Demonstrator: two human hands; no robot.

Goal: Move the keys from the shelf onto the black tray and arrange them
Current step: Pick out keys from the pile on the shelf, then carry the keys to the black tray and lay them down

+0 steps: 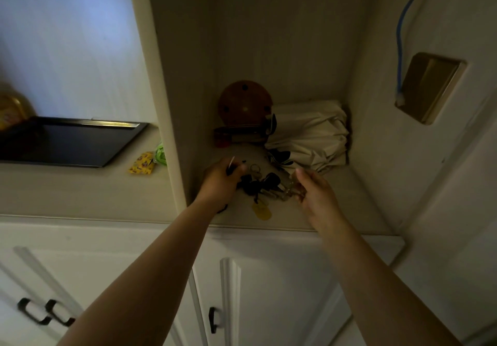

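Two bare forearms rise from the bottom edge of the frame toward a recessed shelf (336, 200) at centre. At centre left, the left hand (219, 183) is curled around something thin and dark, with a pale sliver sticking up above the knuckles; its fingers press against the left side of the keys (262, 185). Just right of centre, the right hand (316, 192) is cupped with thumb and fingers bent narrowly over the right end of the same cluster, touching pale metal pieces there; whether it truly grips them cannot be told in the dim light.

Between the two hands the keys lie on the shelf as a bunch of dark heads, silver blades and a ring, and a yellow tag (262, 211) trails from them toward the shelf's front edge.

Behind them, deeper in the recess, a folded cream umbrella (309, 136) lies on the right; left of it stands a round reddish-brown disc (244, 103) with a dark and red object at its foot that is too blurred to name.

Over at the left edge of the frame, beyond the recess wall, the black tray (67, 141) rests on a counter, well apart from the keys. Near its right corner lies a yellow packet (142, 163) beside something green.

Below the shelf are white cabinet doors (269, 292) with dark handles. In the upper right, a blue cable (403, 23) runs down the wall to a gold plate (430, 87).
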